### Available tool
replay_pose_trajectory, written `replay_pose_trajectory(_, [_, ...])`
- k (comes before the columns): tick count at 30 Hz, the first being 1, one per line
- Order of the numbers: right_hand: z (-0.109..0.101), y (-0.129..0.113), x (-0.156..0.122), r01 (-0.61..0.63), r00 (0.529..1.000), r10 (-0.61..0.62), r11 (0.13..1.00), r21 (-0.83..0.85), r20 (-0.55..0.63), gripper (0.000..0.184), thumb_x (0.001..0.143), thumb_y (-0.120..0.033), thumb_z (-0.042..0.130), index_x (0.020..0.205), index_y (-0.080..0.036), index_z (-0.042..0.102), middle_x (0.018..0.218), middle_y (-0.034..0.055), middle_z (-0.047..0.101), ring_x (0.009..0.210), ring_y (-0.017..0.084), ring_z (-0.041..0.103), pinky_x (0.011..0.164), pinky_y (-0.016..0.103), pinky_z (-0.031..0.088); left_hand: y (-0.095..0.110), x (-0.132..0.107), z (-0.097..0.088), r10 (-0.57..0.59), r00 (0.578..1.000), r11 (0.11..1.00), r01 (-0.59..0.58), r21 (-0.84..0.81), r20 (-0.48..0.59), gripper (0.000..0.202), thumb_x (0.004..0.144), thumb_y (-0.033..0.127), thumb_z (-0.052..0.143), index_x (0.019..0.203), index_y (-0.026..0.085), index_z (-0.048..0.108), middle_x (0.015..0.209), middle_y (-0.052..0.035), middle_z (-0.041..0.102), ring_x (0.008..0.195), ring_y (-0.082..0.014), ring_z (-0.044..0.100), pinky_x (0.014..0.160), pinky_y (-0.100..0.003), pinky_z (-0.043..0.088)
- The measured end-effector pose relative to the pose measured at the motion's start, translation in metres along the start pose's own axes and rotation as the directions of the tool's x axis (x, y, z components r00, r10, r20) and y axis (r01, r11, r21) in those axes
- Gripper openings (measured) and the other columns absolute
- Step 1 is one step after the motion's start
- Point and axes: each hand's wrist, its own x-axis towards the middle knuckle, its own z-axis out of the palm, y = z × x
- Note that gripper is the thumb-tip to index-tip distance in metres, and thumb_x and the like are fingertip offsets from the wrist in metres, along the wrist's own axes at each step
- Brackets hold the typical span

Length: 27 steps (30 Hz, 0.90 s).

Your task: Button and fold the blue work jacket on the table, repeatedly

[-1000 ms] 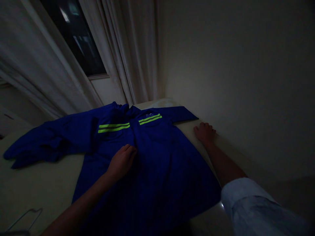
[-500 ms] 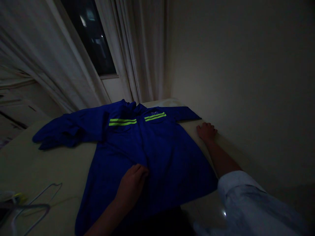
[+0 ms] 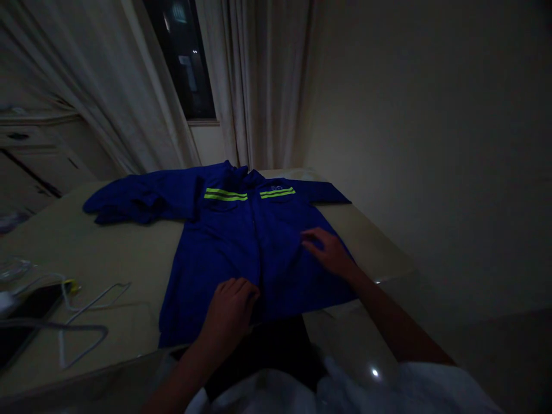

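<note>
A blue work jacket (image 3: 224, 241) lies front side up, with yellow-green reflective stripes across its chest. Its left-hand sleeve in view is bunched, while the other one stretches toward the wall. My left hand (image 3: 233, 302) is closed on the jacket's front edge by the bottom hem, its fingertips partly hidden. Over the right half of the jacket is my right hand (image 3: 326, 250), thumb and fingers apart and holding nothing; whether it touches the cloth is unclear.
The jacket rests on a pale table (image 3: 125, 247). On the left lie a dark phone (image 3: 32, 319), a white cable with a yellow plug (image 3: 74, 285) and a wire hanger (image 3: 88, 328). Curtains (image 3: 267, 86) hang behind, and a wall (image 3: 422, 144) stands on the right.
My right hand has moved from the table edge beside the far sleeve, left and nearer, to above the jacket's front. My left hand stays at the front edge. The view has shifted slightly.
</note>
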Motion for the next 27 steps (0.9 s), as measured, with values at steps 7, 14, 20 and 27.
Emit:
replay_pose_trajectory(7, [0.08, -0.118, -0.081, 0.126, 0.949, -0.054, 0.968, -0.219, 0.31, 0.044, 0.089, -0.042, 0.079, 0.124, -0.019, 0.066, 0.114, 0.0125, 0.07, 0.106, 0.03, 0.066, 0.091, 0.041, 0.054, 0.0, -0.006, 0.038, -0.033, 0.996, 0.998, 0.028, -0.057, -0.082, 0.023, 0.102, 0.013, 0.048, 0.11, 0.022, 0.067, 0.115, -0.0065, 0.077, 0.107, -0.0231, 0.071, 0.102, -0.043, 0.05])
replay_pose_trajectory(14, [0.093, -0.101, -0.1, -0.032, 0.995, 0.047, 0.985, -0.169, 0.086, 0.011, 0.096, -0.018, 0.063, 0.106, -0.022, 0.067, 0.102, 0.0079, 0.074, 0.096, 0.024, 0.07, 0.087, 0.036, 0.055, -0.005, -0.01, 0.056, -0.073, 0.991, 0.991, 0.059, -0.122, -0.109, 0.024, 0.105, 0.01, 0.038, 0.11, 0.023, 0.058, 0.12, -0.0058, 0.076, 0.11, -0.0205, 0.073, 0.12, -0.059, 0.037])
replay_pose_trajectory(20, [0.096, -0.091, -0.111, -0.259, 0.951, 0.274, 0.96, 0.109, -0.147, 0.031, 0.095, -0.023, 0.062, 0.126, -0.024, 0.06, 0.099, 0.0029, 0.074, 0.086, 0.019, 0.073, 0.082, 0.031, 0.057, 0.011, -0.009, 0.046, -0.049, 0.996, 0.995, 0.042, -0.091, -0.075, 0.024, 0.103, 0.01, 0.042, 0.105, 0.023, 0.061, 0.134, -0.0077, 0.069, 0.125, -0.0235, 0.065, 0.118, -0.067, 0.035])
replay_pose_trajectory(27, [0.097, -0.092, -0.112, -0.1, 0.989, 0.106, 0.993, 0.062, -0.099, 0.037, 0.09, -0.004, 0.041, 0.105, -0.023, 0.069, 0.113, 0.0077, 0.068, 0.108, 0.02, 0.067, 0.098, 0.035, 0.053, 0.024, -0.006, 0.045, -0.088, 0.986, 0.991, 0.101, 0.086, -0.14, 0.022, 0.104, 0.015, 0.048, 0.111, 0.024, 0.067, 0.121, -0.0063, 0.075, 0.118, -0.0248, 0.068, 0.12, -0.067, 0.031])
